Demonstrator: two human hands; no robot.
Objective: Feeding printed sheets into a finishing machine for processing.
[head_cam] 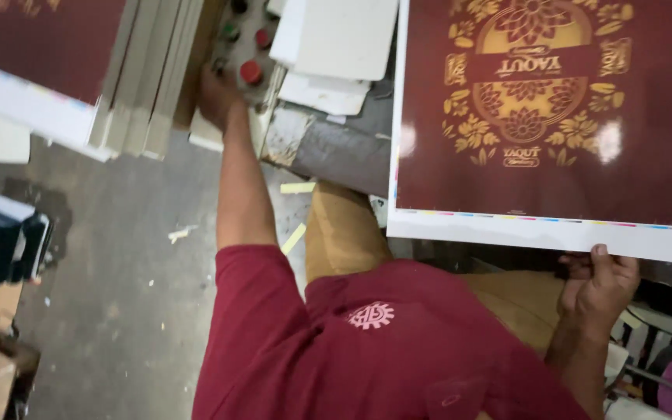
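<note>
My right hand (pixel 600 284) grips the white lower margin of a large printed sheet (pixel 546 117). The sheet is dark maroon with a gold floral emblem and a thin colour strip along its edge, and it is held up flat in front of me. My left hand (pixel 219 97) reaches out at the end of a straight arm and rests on a grey control panel (pixel 246 43) with red and green round buttons. Its fingers lie beside a red button (pixel 251 72) and hold nothing. My red shirt and tan trousers fill the lower middle of the view.
A stack of maroon printed sheets and grey boards (pixel 79 70) lies at the upper left. White sheets (pixel 336 39) lie on the machine beside the panel. A concrete floor (pixel 118 257) with paper scraps is on the left, with a dark box (pixel 1 241) at its edge.
</note>
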